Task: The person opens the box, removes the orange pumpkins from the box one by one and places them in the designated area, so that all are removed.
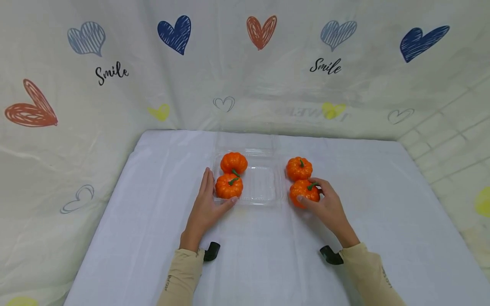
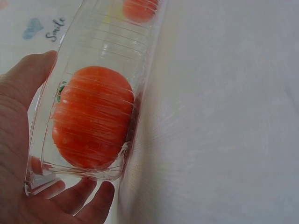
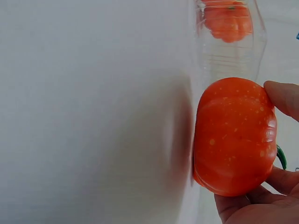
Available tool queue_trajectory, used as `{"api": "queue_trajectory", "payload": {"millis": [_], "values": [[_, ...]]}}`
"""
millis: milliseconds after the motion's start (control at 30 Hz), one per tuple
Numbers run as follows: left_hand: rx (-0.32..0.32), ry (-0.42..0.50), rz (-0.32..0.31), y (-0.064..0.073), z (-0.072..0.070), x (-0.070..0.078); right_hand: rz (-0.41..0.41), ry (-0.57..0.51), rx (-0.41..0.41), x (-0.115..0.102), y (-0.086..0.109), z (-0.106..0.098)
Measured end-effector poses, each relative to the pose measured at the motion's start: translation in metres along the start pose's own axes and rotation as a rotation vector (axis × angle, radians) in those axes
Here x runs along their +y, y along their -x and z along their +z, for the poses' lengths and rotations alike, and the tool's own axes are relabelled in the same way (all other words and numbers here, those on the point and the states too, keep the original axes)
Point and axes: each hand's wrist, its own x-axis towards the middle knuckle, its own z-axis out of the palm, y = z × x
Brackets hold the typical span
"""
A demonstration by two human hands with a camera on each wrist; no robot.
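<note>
Pumpkin (image 3: 233, 135) tight btwn R fingers (image 3: 285, 98), beside tray (image 1: 260, 182) w/ room in R half; L fingers (image 2: 99, 203) apart at L edge.

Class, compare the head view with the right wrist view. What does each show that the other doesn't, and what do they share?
Only the head view: the left hand touching the clear container, the beige sleeves and the "Smile" lettering.

Only the right wrist view: a close, low look at the held pumpkin's near side.

Both: the right hand gripping that pumpkin, the container with a pumpkin inside, and the white cloth.
</note>
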Motion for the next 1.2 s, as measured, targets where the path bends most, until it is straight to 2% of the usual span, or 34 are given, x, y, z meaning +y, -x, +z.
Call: {"api": "queue_trajectory", "payload": {"millis": [433,667,1200], "values": [[0.006,0.008,0.003,-0.0011,0.0004,-0.0003,0.003,0.009,0.008,0.0050,-0.0033,0.0061],[-0.001,0.007,0.001,-0.0010,0.0007,-0.0013,0.033,0.007,-0.001,0.0050,-0.0033,0.0070],[-0.007,0.011,-0.015,-0.0015,-0.0007,-0.0008,0.020,-0.021,-0.015,0.0101,-0.0021,0.0056]]}}
